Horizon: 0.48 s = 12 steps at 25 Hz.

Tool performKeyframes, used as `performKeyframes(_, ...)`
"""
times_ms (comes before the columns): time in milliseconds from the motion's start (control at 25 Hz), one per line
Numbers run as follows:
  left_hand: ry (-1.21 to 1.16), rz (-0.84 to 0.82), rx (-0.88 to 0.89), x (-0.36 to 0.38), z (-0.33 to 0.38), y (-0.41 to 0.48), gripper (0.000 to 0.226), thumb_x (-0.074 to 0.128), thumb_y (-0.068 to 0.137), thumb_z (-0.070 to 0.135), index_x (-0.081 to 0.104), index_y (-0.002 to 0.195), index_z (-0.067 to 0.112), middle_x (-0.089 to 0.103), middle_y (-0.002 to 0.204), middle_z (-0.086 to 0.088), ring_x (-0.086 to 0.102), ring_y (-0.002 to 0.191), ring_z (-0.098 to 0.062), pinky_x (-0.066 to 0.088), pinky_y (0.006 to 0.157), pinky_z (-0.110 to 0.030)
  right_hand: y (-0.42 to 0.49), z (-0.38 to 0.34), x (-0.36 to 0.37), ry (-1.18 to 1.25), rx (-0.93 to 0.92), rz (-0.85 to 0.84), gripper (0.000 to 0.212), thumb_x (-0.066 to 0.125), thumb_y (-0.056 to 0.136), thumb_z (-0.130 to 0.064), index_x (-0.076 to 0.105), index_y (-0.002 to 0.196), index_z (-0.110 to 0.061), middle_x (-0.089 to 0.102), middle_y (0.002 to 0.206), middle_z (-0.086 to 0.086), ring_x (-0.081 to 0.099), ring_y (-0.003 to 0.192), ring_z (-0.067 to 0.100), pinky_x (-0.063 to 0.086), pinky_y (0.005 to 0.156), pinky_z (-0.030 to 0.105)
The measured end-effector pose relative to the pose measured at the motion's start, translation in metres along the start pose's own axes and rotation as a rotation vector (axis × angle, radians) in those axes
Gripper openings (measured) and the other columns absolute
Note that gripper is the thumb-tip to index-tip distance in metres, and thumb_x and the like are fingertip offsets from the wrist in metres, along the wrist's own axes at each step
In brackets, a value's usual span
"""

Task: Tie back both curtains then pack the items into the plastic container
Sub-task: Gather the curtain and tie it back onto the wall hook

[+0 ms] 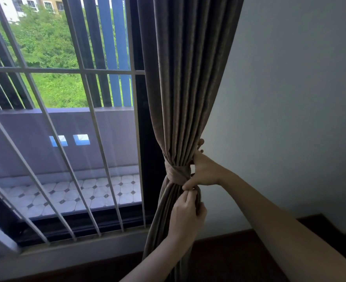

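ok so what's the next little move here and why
Probably draw the tie end snug with the left hand while the right hand steadies the band. The band already wraps the gathered curtain, and both hands pinch fabric right beside it. The wrap looks made but not yet secured, though the far side is hidden.
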<state>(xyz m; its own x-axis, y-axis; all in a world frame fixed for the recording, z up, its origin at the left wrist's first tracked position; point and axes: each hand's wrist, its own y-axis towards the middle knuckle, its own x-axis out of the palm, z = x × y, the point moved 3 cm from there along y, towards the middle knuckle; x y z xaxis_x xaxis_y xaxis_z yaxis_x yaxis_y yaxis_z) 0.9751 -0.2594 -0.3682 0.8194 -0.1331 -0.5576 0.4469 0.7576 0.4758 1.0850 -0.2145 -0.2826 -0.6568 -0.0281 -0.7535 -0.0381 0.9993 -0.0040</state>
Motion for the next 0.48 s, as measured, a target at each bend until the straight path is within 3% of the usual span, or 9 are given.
performKeyframes(80, 0.044, 0.016, 0.099, 0.003, -0.001, -0.005, 0.026, 0.053, 0.086, 0.029, 0.06, 0.104, 0.011, 0.06, 0.082, 0.003, 0.057, 0.072, -0.007, 0.051, 0.064, -0.019, -0.002, 0.003, 0.0, 0.033, -0.042, 0.027, 0.079, 0.073, 0.053, -0.01, 0.037, 0.123, -0.023, 0.049, 0.119, 0.002, 0.054, 0.11, 0.02, 0.058, 0.073, 0.039)
performKeyframes(160, 0.028, 0.093, 0.216, -0.003, -0.008, -0.01, 0.017, 0.057, 0.085, 0.026, 0.066, 0.097, 0.017, 0.063, 0.074, 0.007, 0.057, 0.067, -0.001, 0.049, 0.059, -0.015, -0.004, 0.005, -0.002, 0.072, -0.06, 0.035, 0.072, 0.067, 0.06, -0.002, 0.04, 0.121, -0.027, 0.055, 0.117, 0.0, 0.056, 0.111, 0.015, 0.058, 0.075, 0.037)
performKeyframes(240, -0.092, 0.278, 0.14, -0.021, -0.018, -0.006, 0.007, 0.056, 0.084, 0.02, 0.06, 0.082, 0.026, 0.058, 0.067, 0.013, 0.054, 0.06, 0.003, 0.044, 0.052, -0.014, -0.007, 0.007, -0.002, 0.126, -0.089, 0.026, 0.068, 0.064, 0.067, 0.0, 0.041, 0.122, -0.034, 0.058, 0.117, -0.005, 0.056, 0.111, 0.008, 0.058, 0.076, 0.034)
performKeyframes(320, -0.25, 0.45, -0.069, -0.041, -0.03, 0.013, 0.007, 0.053, 0.084, 0.03, 0.055, 0.09, 0.029, 0.054, 0.076, 0.012, 0.055, 0.069, 0.001, 0.048, 0.058, -0.019, -0.009, 0.009, -0.002, 0.153, -0.129, 0.033, 0.066, 0.06, 0.073, 0.003, 0.042, 0.123, -0.036, 0.058, 0.116, -0.008, 0.057, 0.106, 0.004, 0.057, 0.074, 0.027)
performKeyframes(400, -0.321, 0.45, -0.256, -0.058, -0.026, 0.042, 0.053, 0.062, 0.075, 0.048, 0.046, 0.119, 0.024, 0.053, 0.108, 0.002, 0.055, 0.099, -0.01, 0.053, 0.08, -0.032, -0.009, 0.016, -0.001, 0.149, -0.167, 0.078, 0.062, 0.056, 0.076, 0.008, 0.044, 0.122, -0.032, 0.062, 0.111, -0.004, 0.061, 0.098, 0.002, 0.053, 0.07, 0.017)
performKeyframes(480, -0.348, 0.313, -0.305, -0.066, -0.011, 0.073, 0.102, 0.074, 0.062, 0.057, 0.021, 0.142, 0.025, 0.038, 0.137, -0.001, 0.04, 0.128, -0.017, 0.041, 0.102, -0.036, -0.007, 0.025, 0.003, 0.132, -0.183, 0.145, 0.053, 0.056, 0.079, 0.009, 0.047, 0.12, -0.025, 0.066, 0.105, 0.0, 0.064, 0.091, 0.002, 0.049, 0.073, 0.017)
